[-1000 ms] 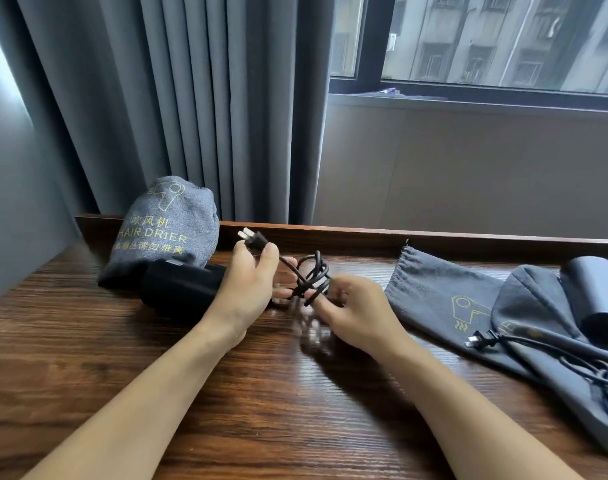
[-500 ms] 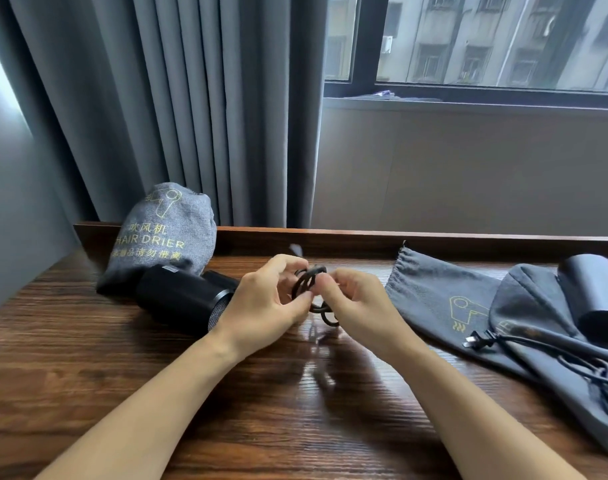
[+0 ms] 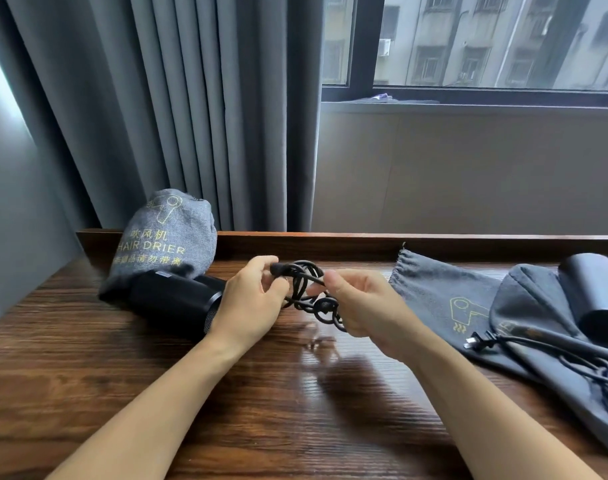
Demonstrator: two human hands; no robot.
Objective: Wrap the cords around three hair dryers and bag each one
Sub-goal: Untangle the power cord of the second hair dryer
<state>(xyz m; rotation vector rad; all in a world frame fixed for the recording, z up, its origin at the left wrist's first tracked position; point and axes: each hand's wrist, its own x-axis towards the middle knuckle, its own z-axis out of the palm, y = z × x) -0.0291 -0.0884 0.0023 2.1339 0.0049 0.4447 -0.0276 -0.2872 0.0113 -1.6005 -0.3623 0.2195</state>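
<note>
One black cord [image 3: 306,289] is the thing in hand at this moment: gathered into several loose loops, it hangs in the air between the two hands, just above the table [image 3: 87,375] and near its back rail. The left hand [image 3: 250,303] pinches the thicker end of the cord, which looks like the plug, up by its thumb and forefinger, so that grip is clamped on the cord; the right hand [image 3: 361,303] pinches a strand at the loops' right side, with more loops dangling below its fingers, so that grip is clamped on the cord too. The dryer this cord seems to belong to, a black hair dryer [image 3: 177,303], lies just left of the left hand, its barrel running left and away toward right and near, its far end tucked against a filled grey bag [image 3: 170,237] printed with a dryer emblem. By my judgement the winding turns on that: the dryer lies left of both grips, nearer the left hand, so the loops must travel leftward onto its body. Well apart on the right lie an empty bag [image 3: 441,289], flat, and a second dryer [image 3: 593,296] resting on another bag [image 3: 538,323], its own cord [image 3: 538,351] loose, its plug [image 3: 477,342] lying on the fabric.
</note>
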